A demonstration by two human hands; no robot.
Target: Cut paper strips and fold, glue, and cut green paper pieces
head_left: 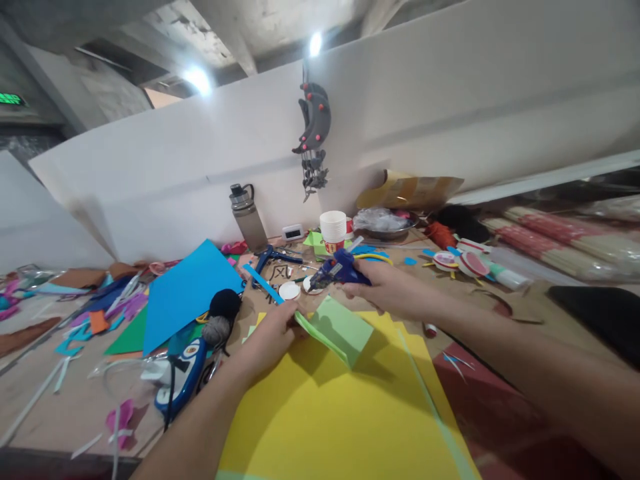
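Observation:
My left hand [275, 337] pinches a folded light-green paper [347, 327] by its left edge, above a large yellow sheet [320, 427]. A narrow blue strip [264, 283] reaches up to the fingers of that hand; whether they grip it I cannot tell. To the right, my right hand [373, 283] is wrapped round a blue hot glue gun [340, 268]. The gun's nozzle points left, just above the green paper and close to two small white discs [289, 291].
Blue card [190, 293], balls of yarn [224, 307] and a blue-and-white device [183, 377] lie on the left. A water bottle [249, 220], paper cups [333, 230] and a metal bowl [385, 227] stand behind. Wrapped stick bundles [560, 247] lie right. A grey moon mobile [315, 123] hangs above.

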